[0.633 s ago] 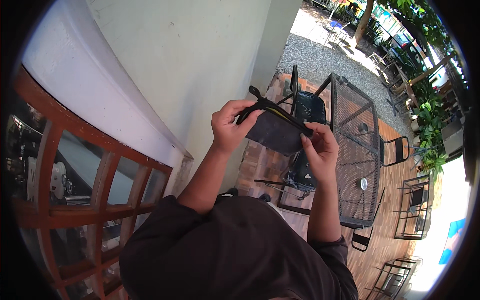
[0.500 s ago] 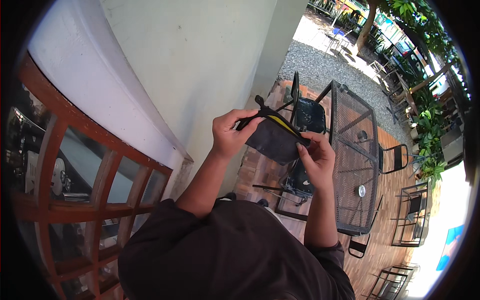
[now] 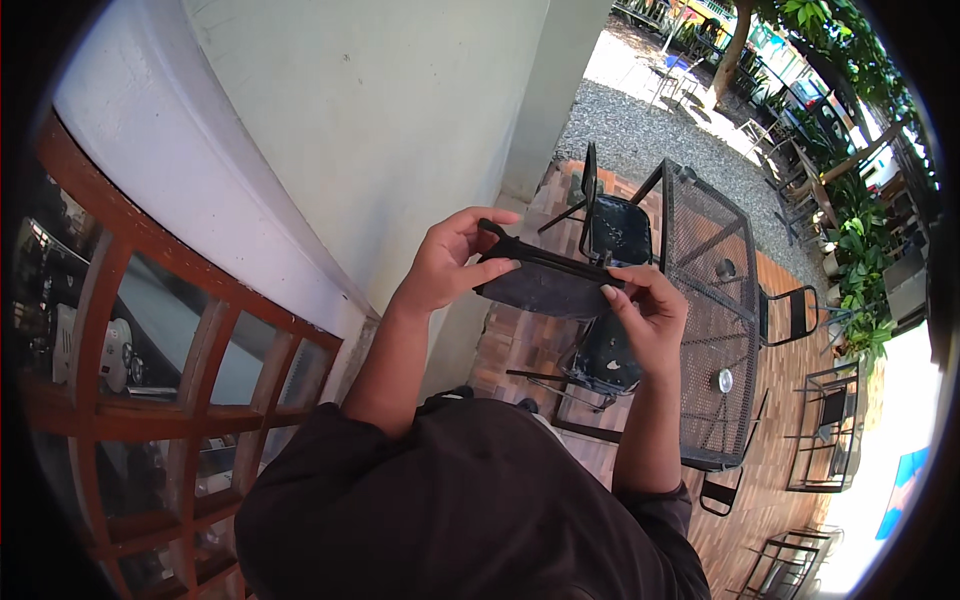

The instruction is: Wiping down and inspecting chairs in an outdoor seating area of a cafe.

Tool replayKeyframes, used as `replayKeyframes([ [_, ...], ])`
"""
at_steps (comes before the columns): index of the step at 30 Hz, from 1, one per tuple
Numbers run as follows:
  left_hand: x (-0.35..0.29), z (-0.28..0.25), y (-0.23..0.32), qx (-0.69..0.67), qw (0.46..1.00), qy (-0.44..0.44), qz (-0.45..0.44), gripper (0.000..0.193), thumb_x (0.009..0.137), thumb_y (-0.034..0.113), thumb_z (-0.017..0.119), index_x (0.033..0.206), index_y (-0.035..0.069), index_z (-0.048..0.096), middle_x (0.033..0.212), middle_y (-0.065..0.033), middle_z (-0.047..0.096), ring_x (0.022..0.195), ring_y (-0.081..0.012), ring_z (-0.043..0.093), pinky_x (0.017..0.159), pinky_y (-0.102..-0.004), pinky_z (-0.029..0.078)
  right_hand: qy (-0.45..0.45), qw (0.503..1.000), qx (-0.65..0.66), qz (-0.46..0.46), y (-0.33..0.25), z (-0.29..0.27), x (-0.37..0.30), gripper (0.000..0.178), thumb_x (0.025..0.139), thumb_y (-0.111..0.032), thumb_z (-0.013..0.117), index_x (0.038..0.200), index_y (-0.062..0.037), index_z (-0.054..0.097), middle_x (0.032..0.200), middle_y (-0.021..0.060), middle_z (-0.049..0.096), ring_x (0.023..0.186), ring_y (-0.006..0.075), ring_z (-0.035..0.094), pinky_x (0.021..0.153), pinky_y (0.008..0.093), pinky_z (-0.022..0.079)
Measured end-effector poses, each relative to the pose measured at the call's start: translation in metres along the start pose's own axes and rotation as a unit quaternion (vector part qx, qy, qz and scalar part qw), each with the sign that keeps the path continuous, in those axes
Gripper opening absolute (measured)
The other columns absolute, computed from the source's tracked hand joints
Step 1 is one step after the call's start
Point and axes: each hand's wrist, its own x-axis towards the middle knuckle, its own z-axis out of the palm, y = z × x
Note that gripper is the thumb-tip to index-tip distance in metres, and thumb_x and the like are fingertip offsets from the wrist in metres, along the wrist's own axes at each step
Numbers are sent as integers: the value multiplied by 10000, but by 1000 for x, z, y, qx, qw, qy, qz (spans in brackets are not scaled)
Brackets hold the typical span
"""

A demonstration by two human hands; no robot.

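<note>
A small dark grey fabric pouch (image 3: 545, 288) with a black upper edge and a strap-like tab at its left end hangs in front of me, held between both hands. My left hand (image 3: 447, 258) is closed round its left end, the thumb across the front and the index finger above the tab. At the right end, my right hand (image 3: 652, 310) pinches the corner between thumb and fingers. The pouch's two upper edges lie close together, and its inside is hidden.
Beyond the pouch are black chairs (image 3: 622, 228) and a black mesh table (image 3: 705, 390) holding a small metal cup (image 3: 724, 380). A pale wall (image 3: 400, 110) stands ahead to the left, with a red-brown framed window (image 3: 215, 350) nearer me. Farther off lie gravel (image 3: 640, 130) and plants (image 3: 858, 260).
The pouch's mouth has drawn together, and the yellow lining no longer shows. My left hand has shifted slightly left, its index finger lifted from the edge; my right hand has moved slightly right.
</note>
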Motion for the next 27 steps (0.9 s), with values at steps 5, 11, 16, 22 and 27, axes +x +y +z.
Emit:
replayKeyframes([
  [5,3,1,-9,144,986,-50,60,406,792,-123,734,1172,12,685,1001,-49,657,910,-130,617,828,-280,515,-4,1000,-12,-5,2,-1,2,193,882,82,699,1067,27,688,969,11,642,786,40,571,723,186,458],
  [11,2,-3,2,250,958,-54,127,342,763,-132,734,1074,7,711,1033,-91,684,955,-175,657,855,-301,529,-10,1000,-2,-26,8,1,7,205,898,87,676,1090,15,663,1059,32,647,875,58,589,774,200,468],
  [16,2,4,2,241,952,-47,184,317,753,-85,778,1039,43,730,993,-61,715,868,-144,665,741,-274,526,-10,999,28,-41,7,4,8,193,883,96,679,1055,21,636,1138,95,639,988,116,620,858,246,507],
  [22,1,-1,-1,258,946,-54,190,294,747,-90,783,1008,37,736,980,-69,720,865,-156,673,756,-289,539,-6,999,1,-46,11,7,8,200,815,124,726,974,29,652,1121,119,636,1001,148,634,863,268,535],
  [27,-2,-6,-8,250,957,-52,134,275,747,-72,797,987,40,721,945,-67,706,855,-148,660,767,-291,525,-1,999,6,-38,13,12,10,200,803,122,738,966,35,663,1121,132,644,1013,163,644,892,282,550],
])
